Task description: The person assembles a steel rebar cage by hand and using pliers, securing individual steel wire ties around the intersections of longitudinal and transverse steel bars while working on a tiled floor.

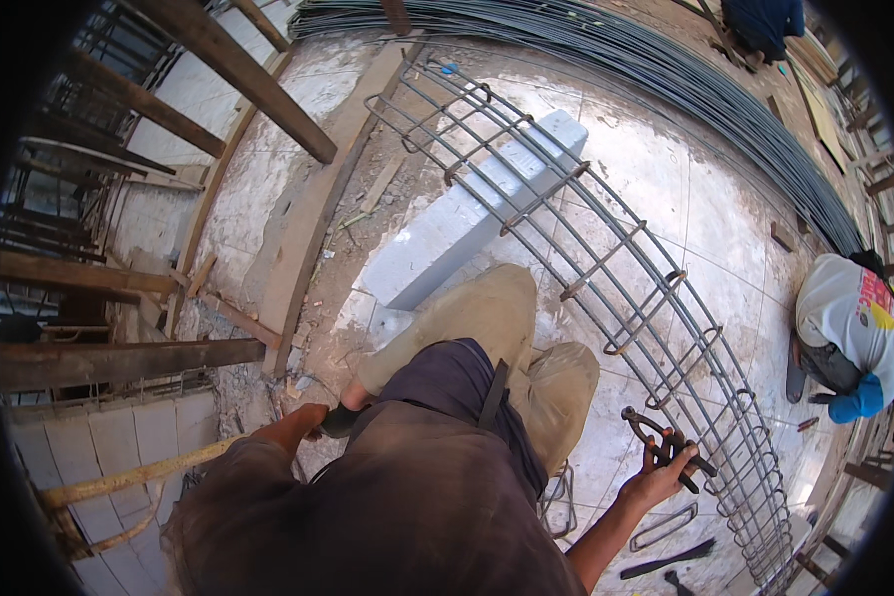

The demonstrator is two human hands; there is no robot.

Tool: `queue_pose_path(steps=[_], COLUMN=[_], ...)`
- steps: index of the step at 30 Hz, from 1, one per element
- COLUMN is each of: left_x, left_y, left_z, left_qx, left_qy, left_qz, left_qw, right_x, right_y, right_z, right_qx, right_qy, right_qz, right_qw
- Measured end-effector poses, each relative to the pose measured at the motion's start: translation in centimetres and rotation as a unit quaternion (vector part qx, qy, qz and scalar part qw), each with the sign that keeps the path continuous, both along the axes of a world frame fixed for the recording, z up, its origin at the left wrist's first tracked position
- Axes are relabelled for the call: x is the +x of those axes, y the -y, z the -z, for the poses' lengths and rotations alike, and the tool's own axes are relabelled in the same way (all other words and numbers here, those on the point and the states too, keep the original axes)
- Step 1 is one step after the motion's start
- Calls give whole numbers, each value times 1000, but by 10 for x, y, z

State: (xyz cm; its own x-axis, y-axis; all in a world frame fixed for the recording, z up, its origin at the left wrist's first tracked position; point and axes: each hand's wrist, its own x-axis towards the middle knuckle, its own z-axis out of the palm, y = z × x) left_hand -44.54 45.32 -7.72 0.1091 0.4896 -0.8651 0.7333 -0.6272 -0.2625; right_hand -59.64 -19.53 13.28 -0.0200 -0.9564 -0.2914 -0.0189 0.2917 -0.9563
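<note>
My right hand (656,484) grips dark metal pincers (634,415) by the handles, close beside a long cage of steel reinforcing bars (646,260). Square bent stirrups ring the bars at intervals, and the cage curves from the top centre to the lower right. Under its far part lies a long white block (437,233). Low on the left, my left hand (306,422) is beside my foot, its fingers mostly hidden. Loose bent steel stirrups (664,526) lie on the floor by my right forearm, next to a dark narrow bundle (668,559).
A person in a white shirt (844,303) crouches at the right beyond the cage; another person (760,28) is at the top right. A thick stack of long steel bars (656,84) crosses the back. Wooden posts (233,74) and a plank (313,233) stand on the left.
</note>
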Motion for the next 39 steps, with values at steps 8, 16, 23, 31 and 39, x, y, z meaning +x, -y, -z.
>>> queue_pose_path(steps=[8,16,23,31,39], left_x=[6,110,142,139,146], left_y=[-95,207,455,532,524], left_z=[-59,-138,-95,-22,0], left_qx=[111,-139,-433,-444,-461], left_qy=[169,593,511,460,539], left_qz=[465,285,311,332,367], left_qw=[862,740,674,694,602], right_x=[-4,10,98,245,351], right_y=[-9,48,134,210,259], right_z=[-22,-19,-35,-14,38], right_qx=[33,13,-7,25,33], right_qy=[21,59,223,188,101], right_qz=[-79,-53,-65,-165,-183], right_qw=[996,997,973,968,977])
